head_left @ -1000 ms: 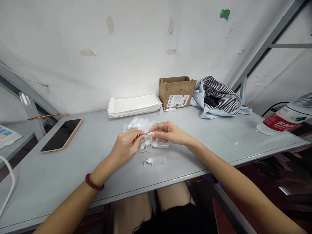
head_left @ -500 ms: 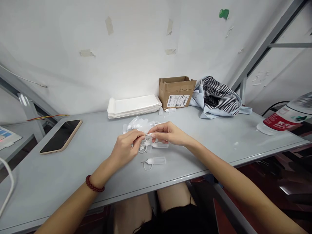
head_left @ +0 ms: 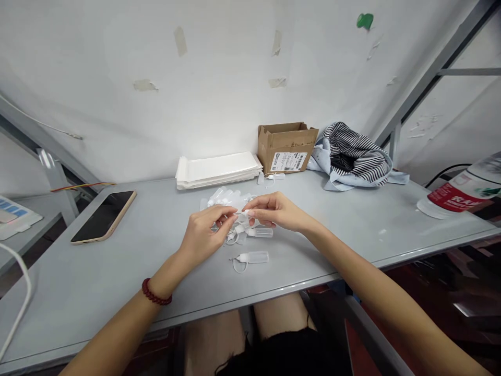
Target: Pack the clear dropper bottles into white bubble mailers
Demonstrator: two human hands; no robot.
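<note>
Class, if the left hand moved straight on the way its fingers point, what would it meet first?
Probably the right hand, fingertip to fingertip with the left hand over the bottle pile; depth is unclear.

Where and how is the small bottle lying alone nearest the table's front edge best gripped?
Grip the lone bottle across its clear round body, from above, fingers on near and far sides. It lies flat on the table, thin nozzle and cap loop pointing left.

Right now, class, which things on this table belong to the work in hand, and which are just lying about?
In hand: left hand, right hand, small bottle pinched between them, bottle pile, lone bottle.
Lying about: phone, white sheets, cardboard box, striped cloth, water bottle.
</note>
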